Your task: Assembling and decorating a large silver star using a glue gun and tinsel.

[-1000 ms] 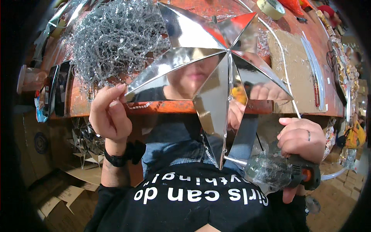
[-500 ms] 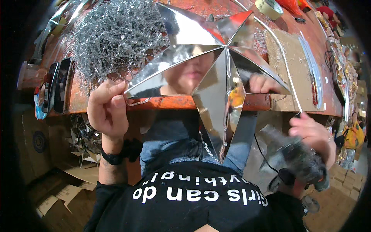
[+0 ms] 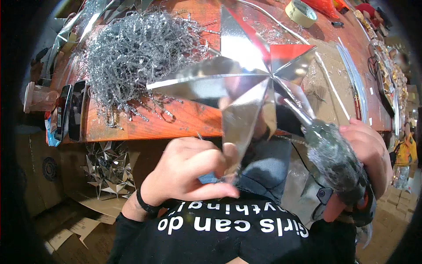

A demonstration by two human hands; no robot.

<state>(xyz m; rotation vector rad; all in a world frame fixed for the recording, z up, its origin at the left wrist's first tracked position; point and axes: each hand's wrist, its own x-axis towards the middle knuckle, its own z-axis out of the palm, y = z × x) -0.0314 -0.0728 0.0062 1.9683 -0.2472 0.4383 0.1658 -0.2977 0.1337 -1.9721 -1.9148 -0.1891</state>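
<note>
A shiny silver five-pointed star (image 3: 244,110) stands over the front edge of the table, its faces mirroring the surroundings. My left hand (image 3: 189,171) is closed around its lower point, thumb and fingers pinching the tip. In my right hand (image 3: 369,154) is a dark glue gun (image 3: 334,149), wrapped in scuffed clear plastic. Its narrow metal nozzle reaches up and left to the star's lower right arm, close to the centre; I cannot tell whether it touches. A tangled heap of silver tinsel strands (image 3: 136,57) lies left of the star.
Two phones (image 3: 77,110) lie at the table's left edge. Cardboard (image 3: 325,75), clear sticks (image 3: 351,75) and a white cord (image 3: 329,79) are to the right. A tape roll (image 3: 301,13) sits at the back. Below left, a carton holds several silver stars (image 3: 110,169).
My left hand has shifted from the star's left point to its lower one. The star has turned and moved slightly right. The glue gun has come up against or near it.
</note>
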